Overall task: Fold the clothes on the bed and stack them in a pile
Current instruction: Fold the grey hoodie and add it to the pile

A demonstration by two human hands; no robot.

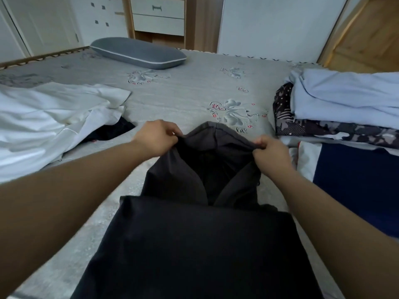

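The dark trousers (200, 223) lie lengthwise down the middle of the bed (177, 91), their far end lifted off the cover and hanging open. Left of the trousers a white garment (49, 117) lies rumpled and unfolded, a black piece (110, 132) showing under its near edge. Right of the trousers sits a pile: a pale blue item (345, 98) on top, a dark patterned one (319, 128) beneath, a navy one (356, 180) lowest.

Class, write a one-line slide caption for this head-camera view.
Both hands, left and right, pinch a dark garment on the bed, beside a folded pile.
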